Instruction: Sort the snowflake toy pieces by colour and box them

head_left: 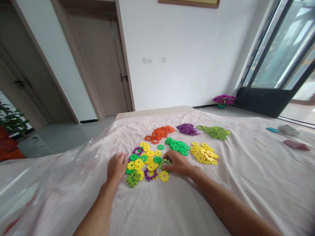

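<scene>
A mixed heap of plastic interlocking pieces (149,160) lies in front of me, with yellow and green notched discs among purple and light green square frames. My right hand (178,163) pinches a light green square piece (164,162) at the heap's right side, tilted between thumb and fingers. Against the heap's left edge rests my left hand (117,167), fingers loosely bent and apart, with no piece visible in it. A purple square frame (150,175) and a single yellow disc (164,176) lie at the near side. One green disc (160,147) sits apart behind the heap.
Sorted piles lie beyond: orange (161,132), purple (189,129), light green (217,132), green (179,146) and yellow (204,154). Clear plastic containers (71,157) stand on the left. A pink cloth (297,145) and a white packet (288,129) are at the right. A wrinkled tablecloth (197,203) covers the table.
</scene>
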Available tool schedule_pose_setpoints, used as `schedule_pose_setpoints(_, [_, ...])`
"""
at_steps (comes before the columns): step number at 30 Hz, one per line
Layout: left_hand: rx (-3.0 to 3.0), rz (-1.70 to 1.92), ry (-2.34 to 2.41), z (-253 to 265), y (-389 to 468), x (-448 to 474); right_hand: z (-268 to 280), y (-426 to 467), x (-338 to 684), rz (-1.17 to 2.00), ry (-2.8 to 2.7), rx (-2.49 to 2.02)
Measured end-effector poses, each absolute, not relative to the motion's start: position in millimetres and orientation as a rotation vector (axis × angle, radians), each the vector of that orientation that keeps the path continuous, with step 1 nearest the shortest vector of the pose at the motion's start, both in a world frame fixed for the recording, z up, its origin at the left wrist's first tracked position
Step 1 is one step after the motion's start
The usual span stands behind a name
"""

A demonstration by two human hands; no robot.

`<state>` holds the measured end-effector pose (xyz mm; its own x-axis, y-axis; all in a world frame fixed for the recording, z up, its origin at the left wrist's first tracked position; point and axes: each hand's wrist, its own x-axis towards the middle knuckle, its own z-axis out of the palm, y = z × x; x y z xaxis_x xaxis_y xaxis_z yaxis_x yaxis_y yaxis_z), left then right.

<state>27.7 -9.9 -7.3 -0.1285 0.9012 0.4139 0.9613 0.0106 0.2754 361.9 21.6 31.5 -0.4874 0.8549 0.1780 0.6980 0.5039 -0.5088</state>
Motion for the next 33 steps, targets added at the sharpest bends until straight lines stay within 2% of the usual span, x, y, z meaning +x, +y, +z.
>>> schedule_pose_setpoints(4, [-1.998, -0.728, -2.084, -10, -9, 30, 27, 26, 363, 0.746, -2.191, -1.301])
schedule_pose_setpoints(7, [-2.011, -0.707, -2.088, -11, -8, 28, 24, 29, 363, 0.792, -2.107, -1.237])
schedule_pose_setpoints(18, [-1.76, -0.483, -2.333, 8, -21, 49, 29, 51, 384, 0.668, -1.861, -1.203])
schedule_pose_setpoints(27, [-1.81, -0.426, -2.444, 13, -21, 51, 51, 88, 474, 0.543, -1.385, -1.316])
schedule_pose_setpoints(33, [-1.851, -0.47, -2.51, 13, -18, 50, 43, 96, 530, 0.521, -1.128, -1.466])
